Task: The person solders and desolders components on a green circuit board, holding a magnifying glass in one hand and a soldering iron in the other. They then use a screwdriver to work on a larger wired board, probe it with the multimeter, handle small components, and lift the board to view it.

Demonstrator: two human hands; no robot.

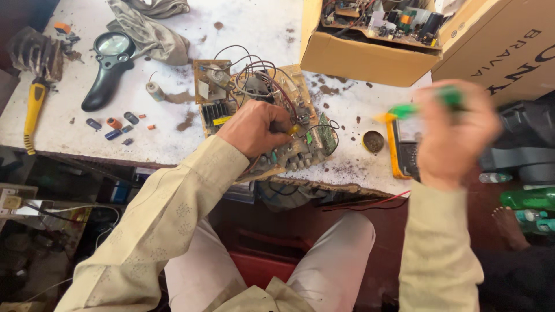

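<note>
Circuit board (263, 118), brown and crowded with parts and looped wires, lies at the near edge of the white tabletop (254, 29), tilted slightly over that edge. Left hand (254, 127) rests on the board's near half, fingers curled and pinching at something small by a yellow component; what exactly is pinched cannot be read. Right hand (454, 136) is raised to the right of the board, well apart from it, closed around a green-handled tool (425, 105); motion blur hides the tip, probably a screwdriver. Beyond the board's right end sit a small round tin (373, 141) and an orange meter (403, 151). Left of the board: a black magnifier (110, 66).

Judgement: board steadied, tool on its way in. Next move needs the tip brought down beside the left fingers without snagging wires.
</note>
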